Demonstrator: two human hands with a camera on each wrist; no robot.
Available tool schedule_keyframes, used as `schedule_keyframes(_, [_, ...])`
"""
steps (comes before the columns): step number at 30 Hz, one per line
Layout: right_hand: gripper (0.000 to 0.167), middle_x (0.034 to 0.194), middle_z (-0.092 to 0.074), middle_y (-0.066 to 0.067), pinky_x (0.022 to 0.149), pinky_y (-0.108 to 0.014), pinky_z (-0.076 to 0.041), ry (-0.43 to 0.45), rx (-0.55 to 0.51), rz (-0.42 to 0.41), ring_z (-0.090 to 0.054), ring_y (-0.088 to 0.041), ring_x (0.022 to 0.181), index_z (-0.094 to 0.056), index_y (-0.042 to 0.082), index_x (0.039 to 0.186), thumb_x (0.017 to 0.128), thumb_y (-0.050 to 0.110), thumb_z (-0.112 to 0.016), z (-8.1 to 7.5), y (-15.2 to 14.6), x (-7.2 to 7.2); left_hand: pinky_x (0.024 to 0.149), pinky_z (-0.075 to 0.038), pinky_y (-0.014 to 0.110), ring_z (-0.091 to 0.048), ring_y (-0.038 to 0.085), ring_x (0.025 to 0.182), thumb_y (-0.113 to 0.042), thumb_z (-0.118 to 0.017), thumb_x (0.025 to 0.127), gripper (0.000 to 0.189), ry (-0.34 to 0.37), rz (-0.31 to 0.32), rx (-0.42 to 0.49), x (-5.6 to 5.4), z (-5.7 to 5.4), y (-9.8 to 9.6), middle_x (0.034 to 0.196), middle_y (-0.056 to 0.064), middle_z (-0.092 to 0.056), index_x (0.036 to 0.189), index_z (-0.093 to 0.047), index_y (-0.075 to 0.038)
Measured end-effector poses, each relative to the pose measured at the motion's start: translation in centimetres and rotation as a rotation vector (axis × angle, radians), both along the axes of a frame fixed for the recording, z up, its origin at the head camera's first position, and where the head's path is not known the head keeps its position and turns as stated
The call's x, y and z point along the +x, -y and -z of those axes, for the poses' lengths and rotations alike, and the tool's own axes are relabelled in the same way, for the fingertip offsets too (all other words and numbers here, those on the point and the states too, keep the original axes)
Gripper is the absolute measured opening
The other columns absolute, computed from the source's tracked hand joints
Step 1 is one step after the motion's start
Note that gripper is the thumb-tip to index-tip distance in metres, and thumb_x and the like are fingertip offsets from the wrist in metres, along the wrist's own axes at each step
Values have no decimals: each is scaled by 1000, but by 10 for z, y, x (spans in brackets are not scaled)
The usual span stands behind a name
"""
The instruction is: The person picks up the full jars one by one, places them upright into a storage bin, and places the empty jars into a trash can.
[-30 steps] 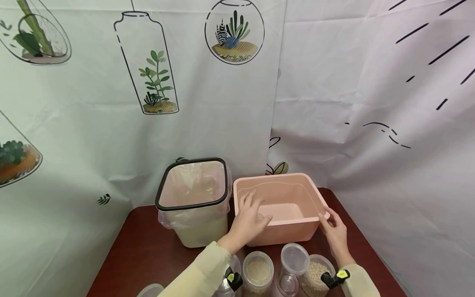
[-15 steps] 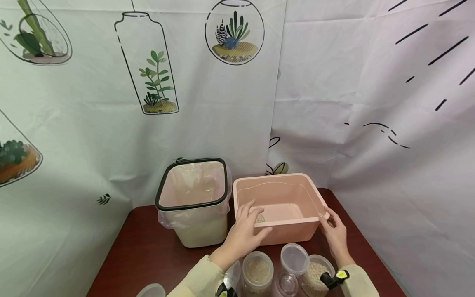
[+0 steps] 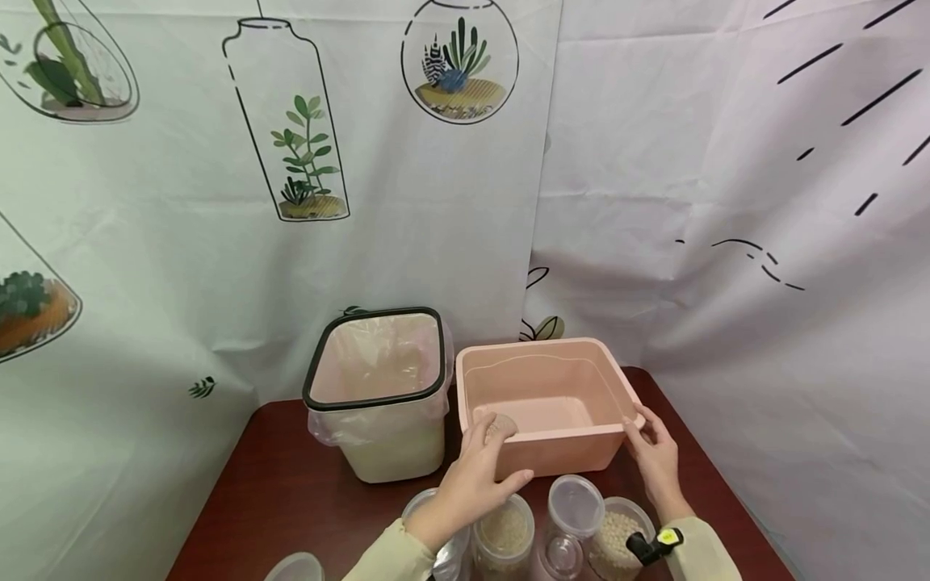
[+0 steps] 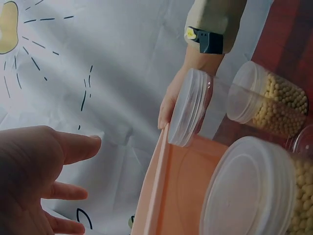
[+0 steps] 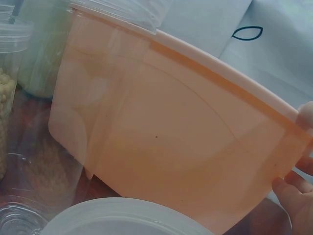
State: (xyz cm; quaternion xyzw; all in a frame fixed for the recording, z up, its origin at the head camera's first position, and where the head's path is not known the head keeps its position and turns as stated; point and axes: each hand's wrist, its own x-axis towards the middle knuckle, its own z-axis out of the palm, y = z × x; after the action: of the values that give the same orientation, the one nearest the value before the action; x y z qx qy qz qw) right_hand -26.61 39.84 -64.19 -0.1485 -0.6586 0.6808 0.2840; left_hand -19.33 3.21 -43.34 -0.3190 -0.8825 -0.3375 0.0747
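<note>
My left hand (image 3: 468,488) reaches over the front left rim of a pink plastic bin (image 3: 574,456), thumb apart from the fingers. Just beyond those fingertips, inside the bin's front left corner, shows a rounded beige object (image 3: 503,425), partly hidden by the fingers; its kind cannot be told. In the left wrist view the fingers (image 4: 73,147) are spread and extended. At the bin's front right corner my right hand (image 3: 657,460) grips the rim between thumb and fingers, also visible at the edge of the right wrist view.
A trash can (image 3: 392,444) with a black rim and clear liner stands left of the bin. In front are clear jars: one of pale grains (image 3: 504,528), one of round beige beans (image 3: 616,537), and one with a frosted lid (image 3: 576,504). Another lid (image 3: 295,567) lies front left.
My left hand has drawn back from over the bin toward the front left. The beige object inside shows more than it did one second ago. My right hand stays at the corner.
</note>
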Motion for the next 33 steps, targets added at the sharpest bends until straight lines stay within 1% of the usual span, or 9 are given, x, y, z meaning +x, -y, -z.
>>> schedule_keyframes(4, [52,122,-51,-6,69,-17,-50,-3,-6,-2,-58,-12,104,-56,30,128,79,35,-73,-3,0,1,67,-51,41,-32,34,127,-49,-67,81,60,11,13,-14,5,3,1,139,14,-33,125,-52,-11])
schedule_keyframes(6, [52,125,-50,-6,69,-17,-50,-10,-12,-7,-57,-13,104,-56,29,128,79,35,-73,-3,0,0,66,-51,43,-32,33,128,-52,-66,80,62,23,20,-19,8,4,1,139,13,-33,125,-52,-12])
schedule_keyframes(11, [52,129,-48,-6,70,-17,-50,-23,-26,-13,-56,-15,105,-56,29,128,79,33,-73,-2,-1,-1,69,-48,53,-31,34,129,-56,-65,79,66,96,26,-49,15,7,3,141,17,-32,129,-48,-16])
schedule_keyframes(14, [52,129,-47,-6,70,-17,-50,-19,-25,-15,-55,-16,106,-56,29,129,79,33,-73,-2,-1,-1,73,-48,52,-31,34,128,-56,-64,78,70,130,38,-59,18,11,3,141,19,-31,131,-47,-14])
schedule_keyframes(18, [53,126,-49,-6,69,-17,-50,-3,-6,-5,-56,-14,105,-55,30,129,79,35,-72,1,-3,-2,77,-49,45,-34,32,126,-61,-61,78,73,130,60,-76,22,18,3,138,19,-34,132,-46,-13])
schedule_keyframes(22, [53,120,-51,-7,68,-18,-51,8,5,7,-58,-12,104,-55,31,129,79,36,-72,5,-7,-3,78,-49,45,-36,30,124,-64,-59,77,76,110,75,-101,26,24,3,135,18,-38,131,-47,-12])
schedule_keyframes(27, [53,121,-52,-7,69,-18,-51,13,4,5,-58,-12,104,-55,31,130,79,34,-73,6,-7,-4,78,-49,43,-40,30,120,-63,-64,74,79,73,83,-137,29,29,3,131,18,-41,131,-47,-11])
schedule_keyframes(31, [53,122,-52,-5,69,-18,-51,18,9,9,-58,-12,105,-55,32,129,79,35,-72,4,-5,-3,77,-50,40,-42,29,118,-62,-68,71,80,73,85,-166,31,32,3,129,16,-43,128,-49,-10])
schedule_keyframes(33, [53,123,-52,-7,68,-18,-51,12,3,7,-58,-13,104,-55,31,129,80,34,-73,5,-4,-3,77,-49,40,-43,28,118,-61,-70,69,81,84,83,-187,32,33,3,129,15,-43,127,-51,-9])
